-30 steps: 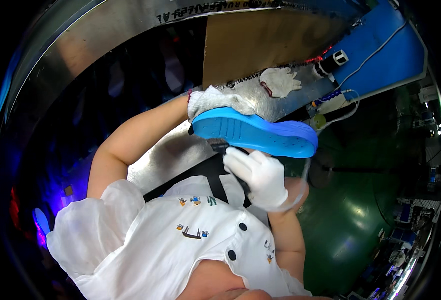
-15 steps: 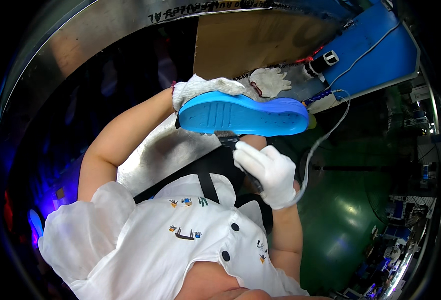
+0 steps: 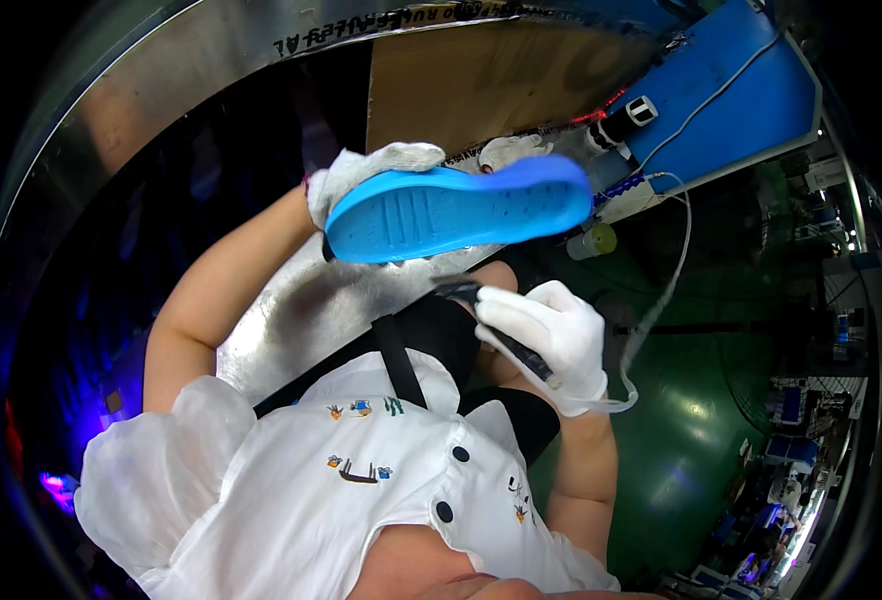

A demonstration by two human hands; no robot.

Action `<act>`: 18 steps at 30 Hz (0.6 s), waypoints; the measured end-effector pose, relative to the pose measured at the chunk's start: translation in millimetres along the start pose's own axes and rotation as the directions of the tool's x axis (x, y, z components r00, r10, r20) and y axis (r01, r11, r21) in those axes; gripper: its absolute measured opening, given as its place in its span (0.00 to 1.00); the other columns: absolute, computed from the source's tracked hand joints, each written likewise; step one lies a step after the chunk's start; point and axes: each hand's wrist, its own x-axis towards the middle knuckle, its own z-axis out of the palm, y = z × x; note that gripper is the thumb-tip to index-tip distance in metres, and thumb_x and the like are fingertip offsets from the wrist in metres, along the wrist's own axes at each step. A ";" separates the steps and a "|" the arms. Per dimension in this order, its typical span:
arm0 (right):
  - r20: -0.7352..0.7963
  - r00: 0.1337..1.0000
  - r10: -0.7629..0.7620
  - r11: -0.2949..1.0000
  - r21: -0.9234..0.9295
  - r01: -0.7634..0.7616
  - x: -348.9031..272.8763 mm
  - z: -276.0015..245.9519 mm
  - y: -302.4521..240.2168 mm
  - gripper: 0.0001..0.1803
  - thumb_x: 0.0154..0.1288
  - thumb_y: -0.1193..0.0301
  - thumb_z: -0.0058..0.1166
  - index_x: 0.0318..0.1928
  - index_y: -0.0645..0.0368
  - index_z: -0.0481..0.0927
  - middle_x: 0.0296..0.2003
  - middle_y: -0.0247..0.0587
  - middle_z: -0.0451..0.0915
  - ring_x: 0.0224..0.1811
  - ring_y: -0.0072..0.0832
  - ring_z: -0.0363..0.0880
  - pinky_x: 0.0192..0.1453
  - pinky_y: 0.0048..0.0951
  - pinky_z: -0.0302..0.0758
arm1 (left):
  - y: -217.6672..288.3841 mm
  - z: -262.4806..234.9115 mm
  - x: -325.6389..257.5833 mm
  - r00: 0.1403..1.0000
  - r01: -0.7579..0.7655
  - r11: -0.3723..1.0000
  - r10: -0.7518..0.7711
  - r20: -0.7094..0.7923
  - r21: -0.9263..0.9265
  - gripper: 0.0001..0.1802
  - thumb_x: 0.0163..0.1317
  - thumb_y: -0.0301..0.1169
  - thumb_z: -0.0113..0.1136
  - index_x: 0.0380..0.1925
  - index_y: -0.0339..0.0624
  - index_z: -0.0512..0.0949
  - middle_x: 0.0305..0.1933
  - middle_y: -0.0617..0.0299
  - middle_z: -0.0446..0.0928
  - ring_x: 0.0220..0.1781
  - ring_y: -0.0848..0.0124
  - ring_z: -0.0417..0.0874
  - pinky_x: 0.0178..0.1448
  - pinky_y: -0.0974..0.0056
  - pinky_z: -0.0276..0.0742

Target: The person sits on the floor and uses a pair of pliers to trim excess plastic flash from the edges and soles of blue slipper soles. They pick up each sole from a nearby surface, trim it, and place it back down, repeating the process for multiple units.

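A bright blue shoe sole (image 3: 431,215), shading to violet at its right end, is held up in front of me. My left hand (image 3: 373,172), in a white knit glove, grips its far left edge, with the fingers over the far side. My right hand (image 3: 551,335), in a smooth white glove, closes around the black handle of a brush (image 3: 458,290). The brush's dark head points left, a little below the sole's near edge and apart from it. A pale thin hose (image 3: 683,250) curves up from beside the right wrist.
Under the sole lies a shiny metal bench (image 3: 296,295). Behind it are a spare white glove (image 3: 517,150), a brown cardboard sheet (image 3: 461,85), a black-and-white cylinder (image 3: 626,120) and a blue panel (image 3: 721,95). A yellow-green-ended container (image 3: 593,242) stands right of the sole, near the green floor (image 3: 681,420).
The brush has come away from the sole's near edge, where its head was touching. The sole has shifted left and its right end has tilted upward.
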 end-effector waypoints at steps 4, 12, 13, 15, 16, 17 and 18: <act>-0.292 0.926 0.239 0.946 0.285 -0.155 6.9 26.7 1.6 0.15 0.46 0.81 0.69 0.37 0.58 0.85 0.33 0.37 0.84 0.30 0.31 0.77 0.36 0.30 0.75 | -5.6 48.6 -7.5 0.955 0.073 0.706 0.154 0.253 -0.705 0.36 0.65 0.56 0.57 0.61 0.38 0.70 0.53 0.44 0.78 0.45 0.56 0.84 0.65 0.52 0.68; -0.411 0.889 0.203 0.934 0.355 -0.050 1.4 59.6 -24.3 0.18 0.46 0.82 0.70 0.41 0.60 0.84 0.35 0.41 0.83 0.35 0.33 0.78 0.41 0.31 0.76 | -38.0 75.9 -34.3 0.966 -0.222 0.512 0.001 -0.259 -0.830 0.44 0.67 0.62 0.48 0.68 0.36 0.63 0.62 0.41 0.73 0.57 0.48 0.80 0.56 0.42 0.81; -0.363 0.883 0.297 0.892 0.435 -0.121 -5.9 45.6 -27.5 0.14 0.47 0.82 0.69 0.38 0.60 0.84 0.35 0.42 0.85 0.33 0.33 0.79 0.39 0.30 0.76 | -3.2 76.6 -60.5 0.965 -0.054 0.457 0.252 0.071 -0.888 0.46 0.66 0.65 0.47 0.69 0.37 0.61 0.63 0.39 0.71 0.58 0.48 0.80 0.55 0.43 0.82; -0.450 0.797 0.402 0.718 0.696 0.031 -20.9 39.0 -25.6 0.13 0.57 0.79 0.65 0.44 0.65 0.80 0.36 0.47 0.84 0.33 0.29 0.77 0.40 0.27 0.75 | 31.7 45.4 -83.1 0.927 -0.201 0.572 0.372 0.033 -0.795 0.49 0.63 0.69 0.43 0.71 0.40 0.59 0.63 0.34 0.69 0.57 0.45 0.79 0.54 0.41 0.81; -0.457 0.787 0.414 0.673 0.736 0.073 -24.7 37.9 -23.6 0.13 0.59 0.79 0.64 0.45 0.65 0.79 0.37 0.48 0.84 0.33 0.29 0.76 0.40 0.26 0.75 | 51.9 32.3 -95.6 0.915 -0.284 0.553 0.400 -0.049 -0.783 0.51 0.62 0.72 0.41 0.71 0.41 0.58 0.63 0.31 0.68 0.57 0.43 0.79 0.53 0.40 0.81; -0.467 0.770 0.434 0.638 0.763 0.103 -26.1 36.2 -23.9 0.13 0.60 0.78 0.63 0.46 0.66 0.78 0.38 0.49 0.84 0.34 0.28 0.76 0.41 0.26 0.75 | 81.5 23.3 -105.7 0.892 -0.372 0.534 0.431 -0.135 -0.759 0.51 0.64 0.70 0.39 0.71 0.38 0.58 0.62 0.30 0.68 0.56 0.44 0.79 0.53 0.41 0.81; -0.480 0.764 0.432 0.641 0.759 0.114 -22.8 36.3 -23.6 0.13 0.60 0.78 0.63 0.46 0.66 0.78 0.38 0.49 0.84 0.34 0.28 0.76 0.41 0.26 0.75 | 123.5 12.7 -112.3 0.857 -0.476 0.534 0.460 -0.232 -0.699 0.50 0.65 0.69 0.38 0.70 0.36 0.58 0.62 0.30 0.68 0.55 0.45 0.79 0.54 0.43 0.81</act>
